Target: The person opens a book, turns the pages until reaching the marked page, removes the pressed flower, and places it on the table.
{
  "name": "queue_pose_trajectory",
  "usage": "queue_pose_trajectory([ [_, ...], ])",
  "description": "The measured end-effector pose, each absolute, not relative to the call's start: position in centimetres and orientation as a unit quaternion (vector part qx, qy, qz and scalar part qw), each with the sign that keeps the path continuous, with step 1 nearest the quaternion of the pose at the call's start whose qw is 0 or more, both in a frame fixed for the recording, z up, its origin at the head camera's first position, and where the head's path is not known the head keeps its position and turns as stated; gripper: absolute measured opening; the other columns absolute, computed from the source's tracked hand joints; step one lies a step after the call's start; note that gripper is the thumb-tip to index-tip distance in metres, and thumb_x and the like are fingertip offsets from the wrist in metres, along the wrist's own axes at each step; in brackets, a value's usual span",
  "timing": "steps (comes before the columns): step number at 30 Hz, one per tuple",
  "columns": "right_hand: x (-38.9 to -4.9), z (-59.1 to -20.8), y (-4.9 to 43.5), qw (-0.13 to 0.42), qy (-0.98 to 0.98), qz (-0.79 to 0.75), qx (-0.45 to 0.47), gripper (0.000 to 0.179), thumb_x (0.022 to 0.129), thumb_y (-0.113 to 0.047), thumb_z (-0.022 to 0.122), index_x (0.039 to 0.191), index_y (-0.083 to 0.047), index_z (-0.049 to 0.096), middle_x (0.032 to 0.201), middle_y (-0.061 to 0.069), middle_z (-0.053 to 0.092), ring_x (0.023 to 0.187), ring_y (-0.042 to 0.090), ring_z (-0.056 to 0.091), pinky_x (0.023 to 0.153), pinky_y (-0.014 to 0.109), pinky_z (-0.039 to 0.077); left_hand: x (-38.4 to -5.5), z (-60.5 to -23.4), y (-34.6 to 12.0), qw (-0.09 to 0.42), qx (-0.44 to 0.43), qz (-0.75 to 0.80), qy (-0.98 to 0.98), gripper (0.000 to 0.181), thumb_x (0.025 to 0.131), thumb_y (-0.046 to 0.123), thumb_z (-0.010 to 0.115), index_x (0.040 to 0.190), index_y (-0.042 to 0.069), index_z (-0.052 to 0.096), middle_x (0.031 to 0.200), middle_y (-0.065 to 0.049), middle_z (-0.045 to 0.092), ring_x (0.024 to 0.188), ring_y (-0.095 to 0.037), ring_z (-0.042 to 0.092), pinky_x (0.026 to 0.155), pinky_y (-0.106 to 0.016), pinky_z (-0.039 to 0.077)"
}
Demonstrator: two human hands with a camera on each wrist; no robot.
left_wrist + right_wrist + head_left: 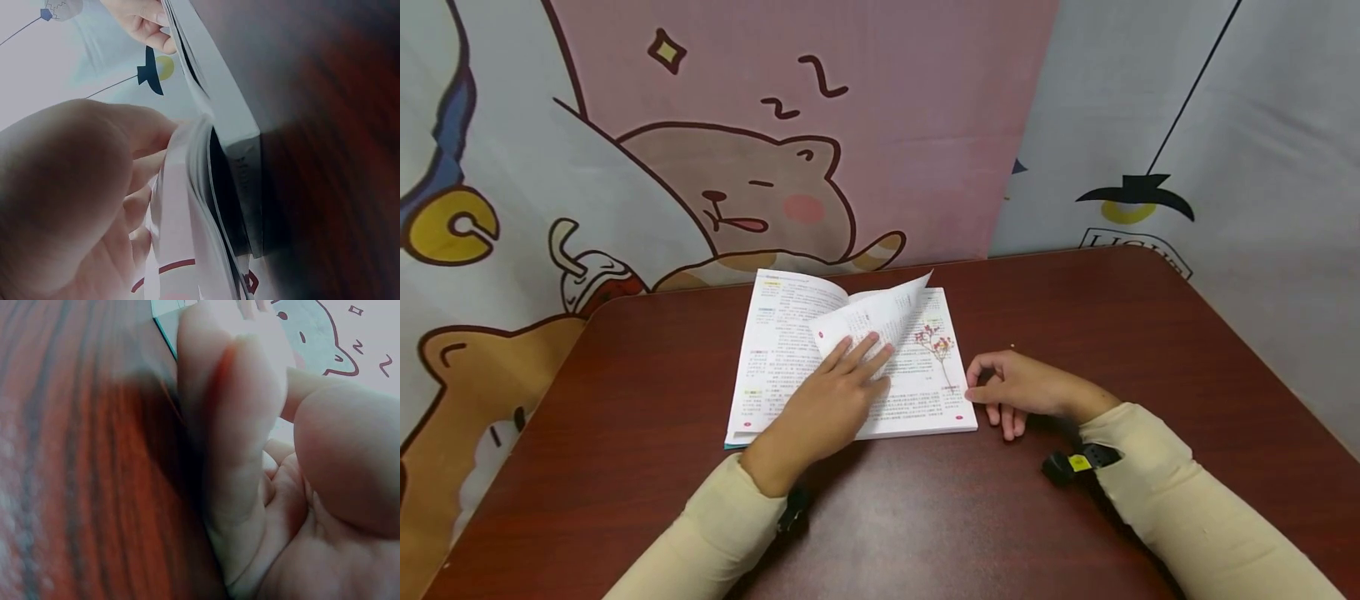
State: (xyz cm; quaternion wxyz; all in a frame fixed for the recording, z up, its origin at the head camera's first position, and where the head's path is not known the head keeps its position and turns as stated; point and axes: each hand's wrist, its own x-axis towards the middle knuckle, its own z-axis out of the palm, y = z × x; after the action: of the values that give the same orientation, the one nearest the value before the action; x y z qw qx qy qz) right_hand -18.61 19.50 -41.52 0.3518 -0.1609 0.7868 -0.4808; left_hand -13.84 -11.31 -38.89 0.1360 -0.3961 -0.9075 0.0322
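Note:
An open book (917, 407) with printed pages lies on the table. Over its middle, a partly lifted page (880, 315) curls up to a pointed corner at the far side. My left hand (827, 408) lies across this page with its fingers spread, pressing on it. A dried flower sprig (942, 343) with small red blooms rests on the right-hand page. At the book's right edge, my right hand (1018, 385) pinches the edge between thumb and forefinger, the other fingers loosely bent beneath. The left wrist view shows the book's thick page edge (234, 106) close up.
The dark red-brown wooden table (625, 375) extends around the book. Behind it hangs a cloth (925, 125) printed with cartoon animals. A black wrist strap (1078, 461) with a yellow label sits by the right sleeve.

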Motion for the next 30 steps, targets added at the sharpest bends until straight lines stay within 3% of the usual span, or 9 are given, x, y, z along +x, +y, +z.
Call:
queue_pose_trajectory([
  [12,-18.61,-41.46,19.48,0.355,0.785,-0.482,-0.161,0.024,0.099,-0.021,0.063,0.108,-0.001,0.053,0.064,0.008,0.063,0.044,0.018,0.064,0.041,0.031,0.052,-13.86,-39.09,-11.68,0.117,-0.358,0.028,-0.926,0.038,0.093,0.018,0.065,0.130,0.011,0.066,0.157,-0.008,0.044,0.150,-0.030,0.032,0.118,-0.055,0.032],
  [21,-18.60,-41.36,19.78,0.352,0.788,-0.481,-0.155,0.025,0.099,-0.022,0.063,0.108,-0.001,0.053,0.063,0.008,0.063,0.043,0.018,0.064,0.041,0.031,0.052,-14.03,-38.78,-11.65,0.092,-0.356,0.012,-0.930,0.038,0.095,0.017,0.062,0.132,0.010,0.064,0.157,-0.010,0.044,0.150,-0.032,0.032,0.117,-0.057,0.031],
  [30,-18.67,-41.42,19.72,0.353,0.784,-0.483,-0.166,0.028,0.098,-0.024,0.064,0.108,-0.001,0.053,0.065,0.010,0.063,0.045,0.019,0.065,0.042,0.032,0.053,-13.73,-38.75,-12.33,0.021,-0.312,0.008,-0.950,0.046,0.097,0.015,0.060,0.143,0.011,0.055,0.161,-0.011,0.036,0.153,-0.030,0.026,0.119,-0.058,0.027],
])
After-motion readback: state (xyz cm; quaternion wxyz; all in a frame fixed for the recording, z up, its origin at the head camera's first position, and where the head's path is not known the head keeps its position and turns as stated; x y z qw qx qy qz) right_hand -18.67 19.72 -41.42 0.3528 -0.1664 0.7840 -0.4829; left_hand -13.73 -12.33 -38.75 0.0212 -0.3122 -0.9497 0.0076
